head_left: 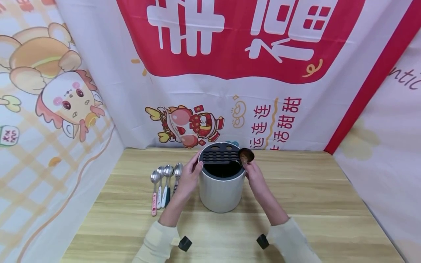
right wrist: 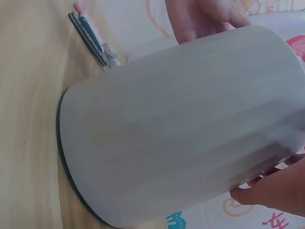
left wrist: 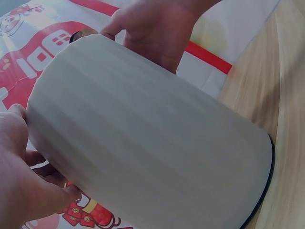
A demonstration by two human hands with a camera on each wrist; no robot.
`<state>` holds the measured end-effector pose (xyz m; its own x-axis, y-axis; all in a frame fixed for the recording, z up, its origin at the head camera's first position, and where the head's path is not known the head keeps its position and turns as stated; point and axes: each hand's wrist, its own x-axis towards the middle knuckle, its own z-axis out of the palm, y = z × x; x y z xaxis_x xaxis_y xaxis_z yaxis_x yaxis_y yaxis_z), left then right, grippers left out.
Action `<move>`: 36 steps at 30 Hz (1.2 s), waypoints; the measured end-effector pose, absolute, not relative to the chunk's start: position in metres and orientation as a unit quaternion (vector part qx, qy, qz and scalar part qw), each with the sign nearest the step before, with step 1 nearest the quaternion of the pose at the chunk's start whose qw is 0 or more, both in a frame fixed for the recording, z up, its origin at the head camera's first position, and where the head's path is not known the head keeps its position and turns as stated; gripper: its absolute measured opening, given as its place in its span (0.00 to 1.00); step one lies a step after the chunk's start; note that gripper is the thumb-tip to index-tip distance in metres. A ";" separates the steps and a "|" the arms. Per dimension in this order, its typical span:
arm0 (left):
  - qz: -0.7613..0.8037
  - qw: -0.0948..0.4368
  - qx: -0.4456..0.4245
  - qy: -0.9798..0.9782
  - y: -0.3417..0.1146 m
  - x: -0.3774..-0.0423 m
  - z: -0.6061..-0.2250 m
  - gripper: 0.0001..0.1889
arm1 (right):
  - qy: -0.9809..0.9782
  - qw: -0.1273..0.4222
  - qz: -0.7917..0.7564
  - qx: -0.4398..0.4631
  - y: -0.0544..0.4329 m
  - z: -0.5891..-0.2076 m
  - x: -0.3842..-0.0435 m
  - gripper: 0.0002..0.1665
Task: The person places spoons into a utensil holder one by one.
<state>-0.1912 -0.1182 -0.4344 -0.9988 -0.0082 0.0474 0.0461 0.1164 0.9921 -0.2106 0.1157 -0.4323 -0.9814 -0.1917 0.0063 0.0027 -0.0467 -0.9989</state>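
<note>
A white cylindrical utensil holder [head_left: 221, 195] stands upright on the table, with a dark rim and a black slotted insert [head_left: 218, 156] across the back of its mouth. My left hand [head_left: 192, 174] grips its left side, thumb up at the rim. On the opposite side my right hand [head_left: 255, 178] holds the wall near the top. A dark ladle [head_left: 246, 156] with a brownish bowl leans out over the right rim, just above the right thumb; its lower part is hidden. Both wrist views show the holder's ribbed wall [left wrist: 152, 129] between the two hands.
Several metal spoons [head_left: 168, 171] lie side by side left of the holder, with pink, white and dark handles. Behind the wooden table [head_left: 302, 190] hangs a printed red and white cloth [head_left: 227, 87]. More printed cloth covers both sides.
</note>
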 end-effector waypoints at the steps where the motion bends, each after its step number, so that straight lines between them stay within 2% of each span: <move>1: -0.661 0.021 -0.016 -0.750 -0.120 -0.191 -0.434 0.27 | 0.694 0.065 -0.714 -0.063 0.114 -0.432 -0.210 0.29; 8: -0.607 0.028 -0.053 -0.792 -0.135 -0.184 -0.431 0.28 | 0.730 0.005 -0.684 -0.022 0.107 -0.430 -0.202 0.21; 14: -0.536 0.022 -0.084 -0.839 -0.167 -0.177 -0.442 0.29 | 0.737 -0.006 -0.676 -0.020 0.108 -0.432 -0.199 0.25; 20: -0.512 0.011 -0.053 -0.857 -0.204 -0.168 -0.456 0.27 | 0.735 -0.015 -0.677 -0.023 0.108 -0.430 -0.200 0.24; 29: -0.440 0.019 0.002 -0.898 -0.244 -0.157 -0.481 0.26 | 0.748 -0.060 -0.661 -0.006 0.105 -0.427 -0.198 0.20; 36: -0.423 0.034 0.053 -0.904 -0.268 -0.153 -0.500 0.25 | 0.757 -0.054 -0.650 -0.016 0.107 -0.427 -0.198 0.18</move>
<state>-0.1530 -0.2683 -0.4996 -0.9920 -0.1254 0.0162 -0.0680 0.6372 0.7677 -0.1980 0.1070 -0.4272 -0.9937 0.0449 0.1028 -0.0948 0.1532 -0.9836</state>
